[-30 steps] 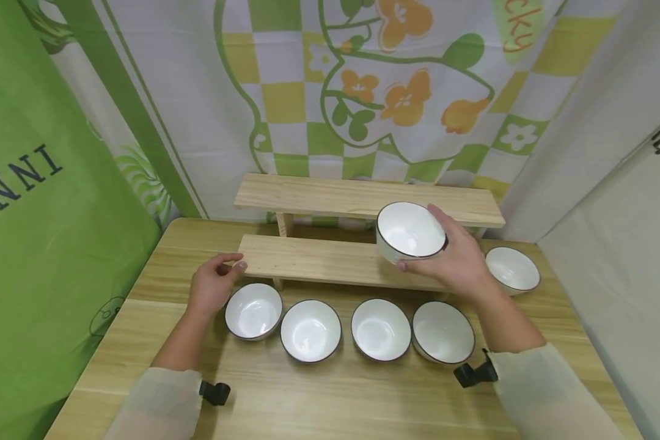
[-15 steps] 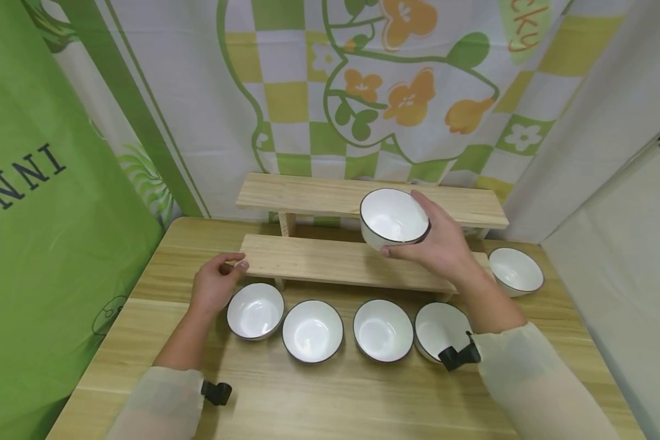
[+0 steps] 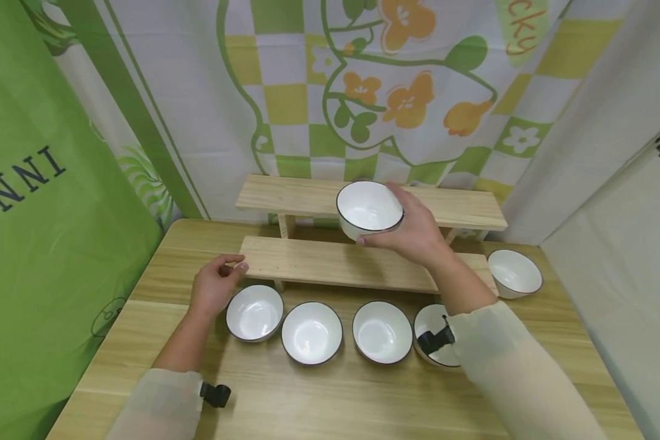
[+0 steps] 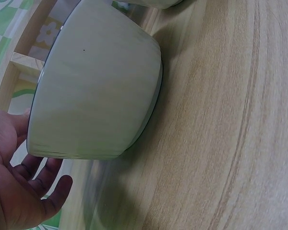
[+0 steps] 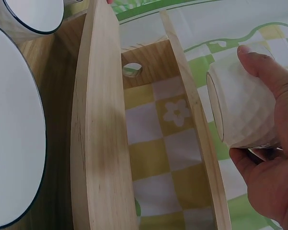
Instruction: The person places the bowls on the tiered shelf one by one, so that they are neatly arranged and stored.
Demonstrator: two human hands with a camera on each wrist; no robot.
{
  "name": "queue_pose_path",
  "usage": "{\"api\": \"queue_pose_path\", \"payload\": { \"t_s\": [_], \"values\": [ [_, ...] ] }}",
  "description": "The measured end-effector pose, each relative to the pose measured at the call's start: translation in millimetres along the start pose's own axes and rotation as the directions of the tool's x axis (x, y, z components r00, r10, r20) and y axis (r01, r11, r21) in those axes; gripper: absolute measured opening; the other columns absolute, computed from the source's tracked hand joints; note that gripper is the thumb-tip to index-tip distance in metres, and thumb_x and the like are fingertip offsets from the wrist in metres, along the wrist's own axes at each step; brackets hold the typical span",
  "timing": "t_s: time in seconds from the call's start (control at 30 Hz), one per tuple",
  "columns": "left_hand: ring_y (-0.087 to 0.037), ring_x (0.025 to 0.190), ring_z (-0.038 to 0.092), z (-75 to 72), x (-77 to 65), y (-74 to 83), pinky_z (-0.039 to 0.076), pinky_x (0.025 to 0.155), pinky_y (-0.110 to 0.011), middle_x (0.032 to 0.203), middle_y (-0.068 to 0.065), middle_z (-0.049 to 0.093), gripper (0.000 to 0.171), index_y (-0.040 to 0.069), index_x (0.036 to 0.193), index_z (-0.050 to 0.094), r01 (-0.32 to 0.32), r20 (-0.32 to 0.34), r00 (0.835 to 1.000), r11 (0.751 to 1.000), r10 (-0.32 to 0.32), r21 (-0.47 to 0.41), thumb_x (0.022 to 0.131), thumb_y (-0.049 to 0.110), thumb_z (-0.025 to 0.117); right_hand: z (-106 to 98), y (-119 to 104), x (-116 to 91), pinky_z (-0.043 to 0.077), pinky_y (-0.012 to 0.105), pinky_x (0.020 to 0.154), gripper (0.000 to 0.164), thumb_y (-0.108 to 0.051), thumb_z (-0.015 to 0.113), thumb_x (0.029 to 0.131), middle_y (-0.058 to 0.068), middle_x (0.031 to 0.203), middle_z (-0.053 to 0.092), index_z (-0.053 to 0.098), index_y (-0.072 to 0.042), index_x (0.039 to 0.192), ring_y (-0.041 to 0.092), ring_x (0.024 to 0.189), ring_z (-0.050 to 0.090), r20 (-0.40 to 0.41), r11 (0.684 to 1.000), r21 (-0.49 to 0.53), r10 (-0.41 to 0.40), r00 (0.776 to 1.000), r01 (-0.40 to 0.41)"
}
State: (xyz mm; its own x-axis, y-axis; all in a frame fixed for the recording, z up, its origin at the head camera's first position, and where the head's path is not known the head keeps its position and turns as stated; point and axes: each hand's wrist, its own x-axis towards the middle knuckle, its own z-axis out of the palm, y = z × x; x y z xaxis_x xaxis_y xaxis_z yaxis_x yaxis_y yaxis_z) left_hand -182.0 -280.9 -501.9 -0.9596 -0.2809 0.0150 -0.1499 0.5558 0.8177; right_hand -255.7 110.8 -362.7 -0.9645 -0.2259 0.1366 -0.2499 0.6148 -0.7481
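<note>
In the head view, my right hand (image 3: 412, 232) grips a white bowl (image 3: 370, 208) with a dark rim by its right side. The bowl is tilted slightly toward me, above the lower plank and in front of the upper one. Its textured outside and base (image 5: 242, 108) show in the right wrist view. My left hand (image 3: 217, 286) pinches the left end of the two-tier wooden shelf's lower plank (image 3: 330, 263); a bowl partly hides these fingers in the left wrist view. Beside that hand stands the leftmost bowl (image 3: 255, 313) of the front row.
Further bowls in the row are one left of centre (image 3: 311, 333), one right of centre (image 3: 382, 332) and one partly under the right sleeve (image 3: 431, 321). Another bowl (image 3: 514, 273) stands right of the shelf. The upper plank (image 3: 302, 192) runs before a patterned curtain (image 3: 286, 104).
My right hand has carried the bowl leftward and a little up toward the upper plank. The right sleeve now covers part of the rightmost front-row bowl. My left hand stays put.
</note>
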Motion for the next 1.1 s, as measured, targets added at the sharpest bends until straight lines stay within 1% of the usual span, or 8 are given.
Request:
{"api": "queue_pose_path", "payload": {
  "t_s": [0.2,0.33,0.43,0.53,0.77,1.0,1.1],
  "values": [
    [-0.024,0.088,0.06,0.7,0.1,-0.4,0.049,0.071,-0.036,0.097,-0.011,0.067,0.034,0.015,0.125,0.073,-0.003,0.003,1.0,1.0,0.003,-0.001,0.101,0.04,0.07,10,-5,11,0.034,0.054,0.117,0.134,-0.051,0.101,0.057,0.012,0.163,0.037,0.029,-0.018,0.165,0.034,0.147,0.038,0.011,1.0,0.014,-0.002,1.0,0.002],
    [-0.024,0.089,0.06,1.0,0.2,-1.4,0.049,0.072,-0.035,0.098,-0.011,0.067,0.035,0.016,0.125,0.073,-0.003,0.008,1.0,1.0,0.003,-0.008,0.1,0.04,0.07,16,-11,18,0.036,0.054,0.115,0.132,-0.05,0.102,0.056,0.013,0.162,0.039,0.032,-0.015,0.163,0.034,0.145,0.04,0.009,1.0,0.017,-0.01,1.0,0.01],
    [-0.024,0.088,0.06,0.3,-0.2,-2.0,0.05,0.071,-0.035,0.098,-0.012,0.067,0.035,0.015,0.125,0.073,-0.007,0.006,1.0,1.0,0.007,-0.009,0.101,0.04,0.07,21,-17,25,0.037,0.055,0.114,0.128,-0.049,0.101,0.057,0.014,0.159,0.043,0.035,-0.014,0.162,0.035,0.143,0.043,0.012,0.999,0.013,-0.031,0.999,0.03],
    [-0.025,0.088,0.06,-0.3,-0.4,-2.0,0.05,0.07,-0.035,0.098,-0.011,0.067,0.036,0.015,0.125,0.073,-0.01,0.007,1.0,1.0,0.01,-0.007,0.101,0.041,0.069,26,-22,31,0.038,0.054,0.114,0.128,-0.048,0.101,0.057,0.014,0.158,0.043,0.036,-0.013,0.161,0.035,0.143,0.043,0.023,0.999,0.012,-0.04,0.999,0.039],
    [-0.025,0.089,0.06,0.1,1.4,-2.7,0.049,0.072,-0.036,0.099,-0.011,0.068,0.034,0.016,0.125,0.073,-0.013,0.012,1.0,1.0,0.013,-0.012,0.101,0.04,0.07,34,-30,41,0.042,0.053,0.109,0.123,-0.05,0.101,0.057,0.012,0.149,0.052,0.04,-0.018,0.159,0.032,0.133,0.051,0.036,0.998,0.014,-0.064,0.997,0.064],
    [-0.024,0.089,0.06,1.3,3.3,-4.9,0.049,0.072,-0.036,0.097,-0.011,0.067,0.033,0.016,0.124,0.074,-0.014,0.009,1.0,1.0,0.014,-0.019,0.101,0.04,0.07,44,-36,52,0.04,0.05,0.112,0.125,-0.049,0.101,0.058,0.012,0.15,0.052,0.037,-0.012,0.16,0.03,0.135,0.05,0.042,0.996,0.009,-0.086,0.995,0.086],
    [-0.024,0.089,0.061,0.5,3.0,-5.6,0.049,0.073,-0.036,0.097,-0.011,0.068,0.034,0.016,0.124,0.074,-0.017,0.008,1.0,1.0,0.017,-0.02,0.1,0.04,0.07,50,-39,56,0.04,0.05,0.112,0.124,-0.049,0.101,0.058,0.011,0.149,0.053,0.039,-0.012,0.159,0.03,0.135,0.05,0.044,0.995,-0.003,-0.096,0.994,0.096]
  ]
}}
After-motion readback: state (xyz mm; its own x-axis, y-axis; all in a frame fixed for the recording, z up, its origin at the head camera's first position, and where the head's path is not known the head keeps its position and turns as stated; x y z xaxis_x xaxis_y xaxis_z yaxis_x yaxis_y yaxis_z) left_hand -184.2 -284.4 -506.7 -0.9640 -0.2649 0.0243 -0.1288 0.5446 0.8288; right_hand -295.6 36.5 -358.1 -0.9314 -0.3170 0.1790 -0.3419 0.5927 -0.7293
